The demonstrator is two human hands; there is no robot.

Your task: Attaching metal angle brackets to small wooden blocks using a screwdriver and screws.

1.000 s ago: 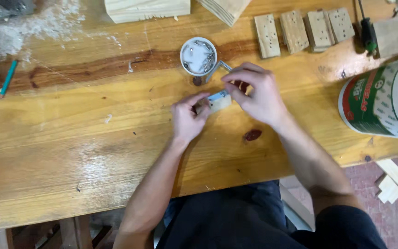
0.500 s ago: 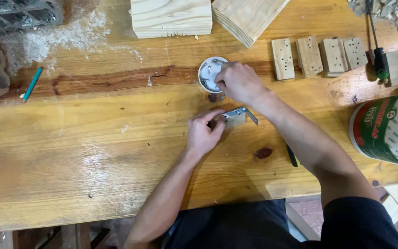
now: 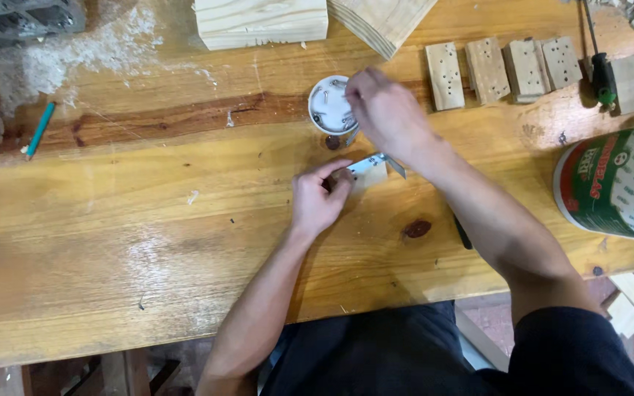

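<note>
My left hand (image 3: 318,199) rests on the wooden workbench (image 3: 148,242), its fingers pinning a small wooden piece with a metal bracket (image 3: 373,170) on it. My right hand (image 3: 384,111) reaches over a small round white container (image 3: 326,107) that holds several small metal fasteners. Its fingertips hover at the container's right rim. Whether they pinch a fastener is hidden.
A row of small drilled wooden blocks (image 3: 504,67) lies at the back right beside a green-handled tool (image 3: 603,81). A big white and green bucket (image 3: 621,183) stands at the right edge. Larger wood blocks (image 3: 262,20) and sawdust (image 3: 104,51) lie at the back, a teal pencil (image 3: 39,129) at left.
My right hand left the bracket piece and moved up to the white container. My left hand stayed on the piece. The camera view shifted slightly.
</note>
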